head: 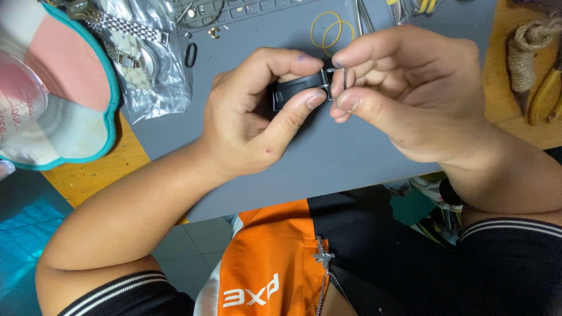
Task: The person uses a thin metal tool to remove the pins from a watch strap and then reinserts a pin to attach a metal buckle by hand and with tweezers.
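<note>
My left hand [257, 117] grips a black watch strap [293, 90] between thumb and forefinger, just above a grey work mat [339, 158]. My right hand [410, 96] pinches the strap's silver metal buckle [335, 79] at the strap's right end with thumb and forefinger. Both hands meet over the middle of the mat. Most of the strap is hidden inside my left palm.
A clear plastic bag with metal watch bracelets [134, 47] lies at upper left beside a teal-rimmed tray [88, 117]. Yellow rubber bands [331, 29] and a small black ring [191, 54] lie on the mat. A keyboard edge [234, 9] is at top. Twine-wrapped tool [527, 52] at right.
</note>
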